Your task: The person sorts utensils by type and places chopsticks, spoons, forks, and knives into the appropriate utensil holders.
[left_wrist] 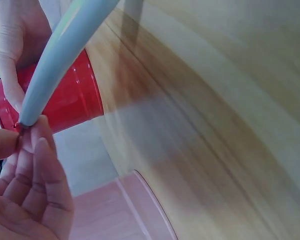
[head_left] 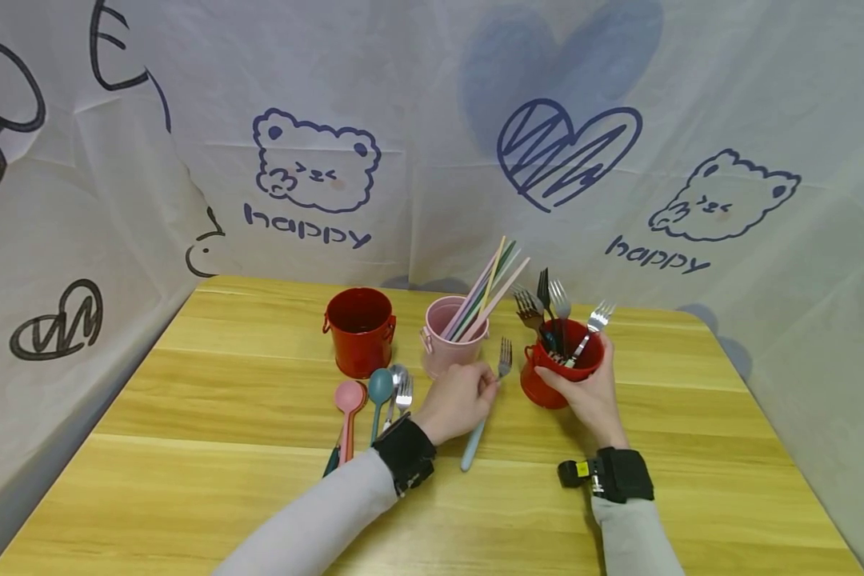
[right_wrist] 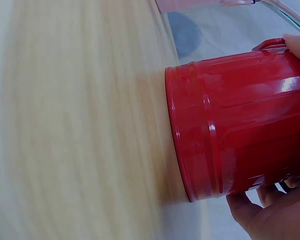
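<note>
here the left hand grips a fork, the right hand a red bucket.

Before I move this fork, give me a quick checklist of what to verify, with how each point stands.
1. Light-blue-handled fork secured: ok, pinched by the left hand.
2. Right-hand red bucket steadied: ok, the right hand grips it.
3. Bucket upright on the wooden table: ok.
4. Fork above that bucket's opening: not ok, it is left of the bucket.
5. Room inside for another: cannot tell, the forks standing there hide the bottom.
6. No loose fork elsewhere: not ok, a silver fork lies beside the teal spoon.
</note>
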### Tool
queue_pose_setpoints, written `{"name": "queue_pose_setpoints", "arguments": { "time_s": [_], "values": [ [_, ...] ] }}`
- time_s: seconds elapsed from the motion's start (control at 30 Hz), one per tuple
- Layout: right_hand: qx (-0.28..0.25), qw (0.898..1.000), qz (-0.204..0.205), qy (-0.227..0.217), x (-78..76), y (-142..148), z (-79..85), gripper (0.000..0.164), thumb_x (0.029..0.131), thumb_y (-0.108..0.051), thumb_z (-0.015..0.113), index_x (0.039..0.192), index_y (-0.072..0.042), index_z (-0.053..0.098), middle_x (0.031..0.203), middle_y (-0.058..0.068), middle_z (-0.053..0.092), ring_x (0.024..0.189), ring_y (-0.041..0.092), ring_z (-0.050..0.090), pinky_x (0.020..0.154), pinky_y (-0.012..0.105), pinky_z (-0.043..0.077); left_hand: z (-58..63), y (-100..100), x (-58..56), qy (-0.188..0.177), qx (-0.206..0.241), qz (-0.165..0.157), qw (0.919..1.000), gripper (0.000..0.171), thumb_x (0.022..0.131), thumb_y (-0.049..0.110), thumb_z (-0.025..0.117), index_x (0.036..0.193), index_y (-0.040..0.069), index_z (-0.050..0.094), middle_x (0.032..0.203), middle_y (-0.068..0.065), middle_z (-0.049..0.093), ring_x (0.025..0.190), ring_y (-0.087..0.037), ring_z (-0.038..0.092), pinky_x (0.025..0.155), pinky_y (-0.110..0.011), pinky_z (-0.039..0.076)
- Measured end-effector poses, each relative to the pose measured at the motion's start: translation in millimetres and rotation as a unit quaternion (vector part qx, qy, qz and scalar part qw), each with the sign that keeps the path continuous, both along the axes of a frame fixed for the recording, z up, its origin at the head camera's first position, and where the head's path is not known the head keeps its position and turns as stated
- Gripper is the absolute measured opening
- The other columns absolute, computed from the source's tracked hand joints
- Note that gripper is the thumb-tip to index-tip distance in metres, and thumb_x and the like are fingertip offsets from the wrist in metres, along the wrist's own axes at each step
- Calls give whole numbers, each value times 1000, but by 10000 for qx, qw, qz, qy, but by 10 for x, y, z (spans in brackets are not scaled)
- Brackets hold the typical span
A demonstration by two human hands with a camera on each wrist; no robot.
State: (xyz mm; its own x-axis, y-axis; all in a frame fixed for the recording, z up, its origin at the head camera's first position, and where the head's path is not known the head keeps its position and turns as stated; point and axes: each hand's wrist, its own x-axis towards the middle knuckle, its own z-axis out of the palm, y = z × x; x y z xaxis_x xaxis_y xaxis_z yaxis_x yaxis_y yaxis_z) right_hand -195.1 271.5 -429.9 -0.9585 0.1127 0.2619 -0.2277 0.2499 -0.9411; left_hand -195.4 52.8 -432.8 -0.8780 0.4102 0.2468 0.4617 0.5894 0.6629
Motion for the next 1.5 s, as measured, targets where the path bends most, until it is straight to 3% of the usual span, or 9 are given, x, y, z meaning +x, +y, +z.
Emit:
{"name": "queue_pose_setpoints", "arguments": {
  "time_s": [0.23, 0.5, 0.77, 1.03, 1.3, 1.5],
  "values": [
    [52, 10000, -7, -38, 3, -2, 3, 90, 75, -4, 77, 143, -4, 19, 142, 16, 38, 128, 33, 35, 105, 56, 30, 28, 10, -17, 253, 368, 94, 9990, 10, 93, 21, 58, 84, 15, 60, 65, 7, 54, 56, -5, 49, 51, -19, 40],
    [3, 10000, 34, 23, -5, 7, -6, 90, 74, -3, 77, 143, -4, 19, 141, 16, 39, 127, 31, 36, 106, 54, 30, 126, 26, -50, 846, 808, 91, 9931, 9, 93, 21, 59, 88, 13, 61, 72, 7, 58, 63, -4, 53, 57, -17, 45],
    [-32, 10000, 51, 39, -6, 3, -3, 90, 74, -2, 77, 143, -3, 18, 141, 16, 39, 127, 32, 36, 106, 54, 30, 333, 55, -101, 1122, 1298, 64, 9852, 8, 92, 17, 60, 92, 10, 62, 79, 3, 64, 69, -5, 59, 65, -18, 50],
    [-58, 10000, 64, 39, -6, 1, -2, 91, 74, -1, 77, 143, -3, 18, 141, 17, 39, 127, 32, 36, 106, 54, 29, 560, 87, -139, 1550, 1146, 263, 9809, 14, 94, 25, 58, 93, 12, 64, 83, 4, 67, 72, -6, 60, 65, -20, 48],
    [-18, 10000, 35, -48, 0, 0, 1, 91, 75, -4, 77, 144, -5, 18, 141, 16, 38, 127, 32, 36, 106, 55, 29, 732, 110, -197, 1684, 1323, 182, 9766, 15, 96, 26, 56, 95, 12, 60, 81, 4, 62, 53, -6, 46, 46, -20, 38],
    [-24, 10000, 37, -84, 1, 1, 19, 91, 75, -5, 77, 144, -6, 18, 142, 15, 38, 128, 32, 35, 106, 55, 29, 818, 181, -256, 1976, 1717, 204, 9649, 14, 95, 22, 57, 94, 9, 56, 93, -4, 68, 68, -7, 60, 61, -15, 50]
  ]
}}
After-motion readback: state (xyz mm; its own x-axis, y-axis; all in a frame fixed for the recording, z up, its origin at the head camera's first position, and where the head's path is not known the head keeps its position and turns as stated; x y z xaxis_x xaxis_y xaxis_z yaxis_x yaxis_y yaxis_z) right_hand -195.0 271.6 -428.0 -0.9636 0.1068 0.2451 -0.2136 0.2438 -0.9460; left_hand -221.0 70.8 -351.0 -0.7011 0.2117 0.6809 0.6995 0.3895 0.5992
